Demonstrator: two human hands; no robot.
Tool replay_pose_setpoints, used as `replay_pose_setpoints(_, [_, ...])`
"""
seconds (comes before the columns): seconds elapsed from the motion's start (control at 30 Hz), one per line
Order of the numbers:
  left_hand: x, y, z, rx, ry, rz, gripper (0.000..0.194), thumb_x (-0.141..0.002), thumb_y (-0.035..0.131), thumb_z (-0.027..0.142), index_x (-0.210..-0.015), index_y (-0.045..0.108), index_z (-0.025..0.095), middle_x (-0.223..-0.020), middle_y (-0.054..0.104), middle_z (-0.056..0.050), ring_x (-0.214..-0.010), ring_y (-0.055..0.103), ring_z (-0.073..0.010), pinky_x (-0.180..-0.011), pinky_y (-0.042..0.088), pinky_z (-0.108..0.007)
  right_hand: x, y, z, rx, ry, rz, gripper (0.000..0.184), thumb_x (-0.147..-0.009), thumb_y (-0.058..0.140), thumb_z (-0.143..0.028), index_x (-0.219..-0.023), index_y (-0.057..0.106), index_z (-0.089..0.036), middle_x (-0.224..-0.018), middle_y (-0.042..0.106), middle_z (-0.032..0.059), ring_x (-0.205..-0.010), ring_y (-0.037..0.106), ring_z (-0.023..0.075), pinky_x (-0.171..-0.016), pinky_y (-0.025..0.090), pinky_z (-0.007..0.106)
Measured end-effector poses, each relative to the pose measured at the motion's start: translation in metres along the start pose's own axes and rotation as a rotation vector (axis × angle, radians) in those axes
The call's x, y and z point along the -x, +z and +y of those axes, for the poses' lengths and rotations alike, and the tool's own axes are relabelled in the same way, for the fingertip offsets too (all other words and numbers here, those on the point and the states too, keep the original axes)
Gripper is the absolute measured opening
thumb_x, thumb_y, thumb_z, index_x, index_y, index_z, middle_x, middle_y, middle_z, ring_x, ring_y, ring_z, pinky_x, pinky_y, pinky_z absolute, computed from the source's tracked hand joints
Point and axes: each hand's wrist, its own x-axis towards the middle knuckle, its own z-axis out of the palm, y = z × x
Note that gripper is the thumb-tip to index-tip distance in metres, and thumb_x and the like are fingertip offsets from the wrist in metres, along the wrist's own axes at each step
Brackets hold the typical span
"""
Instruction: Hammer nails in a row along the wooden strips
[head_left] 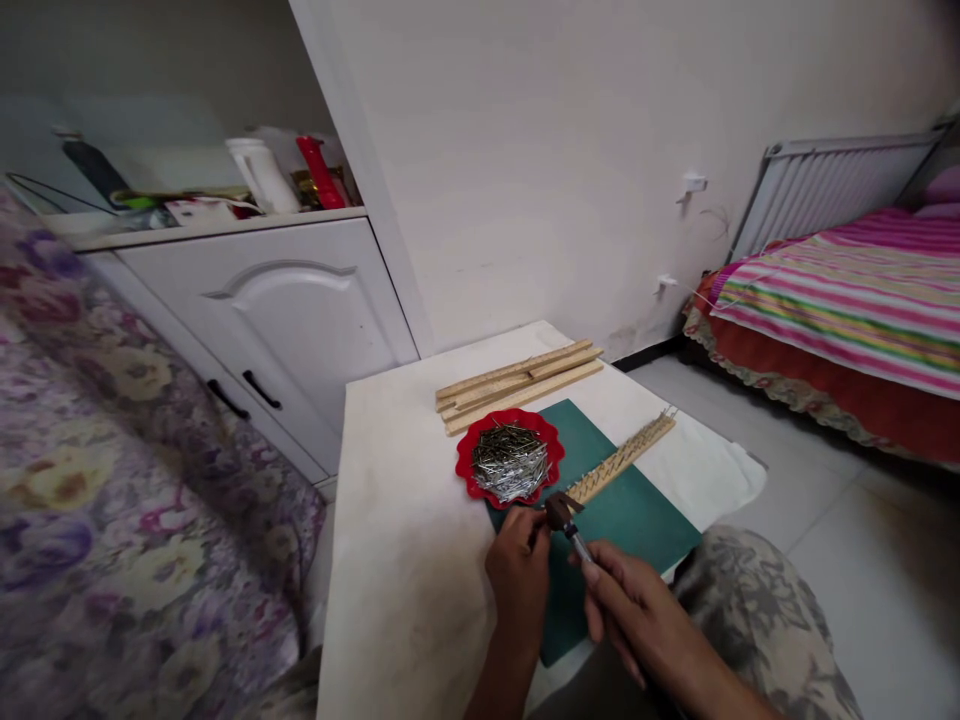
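- Gripping the hammer (579, 548), the right hand (637, 605) has its fingers wrapped round the handle, on the near right side of the bowl (464, 455).
- The left hand (519, 565) is just in front of the bowl, fingertips bunched beside the hammer head. Can't tell if they're pinching something.
- The strip (622, 460), bristling with nails, starts just off the bowl's near right side and slants away to the right. Its near end is hidden behind the hammer head, and I can't tell if the head touches the wood.
- Its far end pokes past the edge of the green mat (637, 525), well right of the bowl and near the table's edge, so not much room out there.
- Loose nails (510, 465) are heaped inside the bowl, which overlaps the mat's left edge.
- Spare strips (525, 385) lie side by side just behind the bowl.
- The roomiest bit of the table (397, 520) is left of the bowl, running out to the left edge.
- Tight spot: a knee (765, 610) in patterned trousers, nearer than the bowl and to its right, right by the mat's corner.
- Writing: the white bottle (266, 180) and red bottle (321, 172), beyond the bowl to the left, are too blurry to read.
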Motion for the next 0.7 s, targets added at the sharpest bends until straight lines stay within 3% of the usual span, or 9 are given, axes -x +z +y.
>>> replay_pose_setpoints(0.17, [0.000, 0.000, 0.001, 0.010, 0.002, -0.008, 0.017, -0.081, 0.046, 0.016, -0.076, 0.061, 0.020, -0.079, 0.060, 0.002, -0.072, 0.056, -0.0113, -0.066, 0.040, -0.021, -0.002, 0.002, -0.004, -0.007, -0.005, 0.025, 0.035, -0.088, 0.038, -0.054, -0.094, 0.046, -0.020, -0.053, 0.054, -0.0081, -0.026, 0.033, 0.0033, -0.026, 0.022, 0.012])
replay_pose_setpoints(0.57, [0.000, -0.001, 0.000, -0.002, 0.000, -0.015, 0.018, -0.078, 0.044, 0.012, -0.075, 0.060, 0.020, -0.078, 0.059, 0.002, -0.074, 0.056, -0.0118, -0.067, 0.039, -0.021, -0.004, 0.001, 0.002, -0.001, -0.012, -0.003, 0.034, -0.089, 0.037, -0.052, -0.077, 0.043, -0.021, -0.051, 0.053, -0.0076, -0.025, 0.032, 0.0020, -0.025, 0.020, 0.012])
replay_pose_setpoints(0.7, [0.001, -0.002, 0.003, 0.009, 0.022, -0.023, 0.018, -0.082, 0.044, 0.015, -0.074, 0.060, 0.020, -0.078, 0.058, 0.001, -0.074, 0.056, -0.0118, -0.067, 0.040, -0.022, 0.000, 0.001, 0.009, -0.044, -0.007, -0.001, 0.033, -0.089, 0.038, -0.053, -0.083, 0.045, -0.021, -0.053, 0.055, -0.0074, -0.025, 0.032, 0.0027, -0.026, 0.020, 0.013])
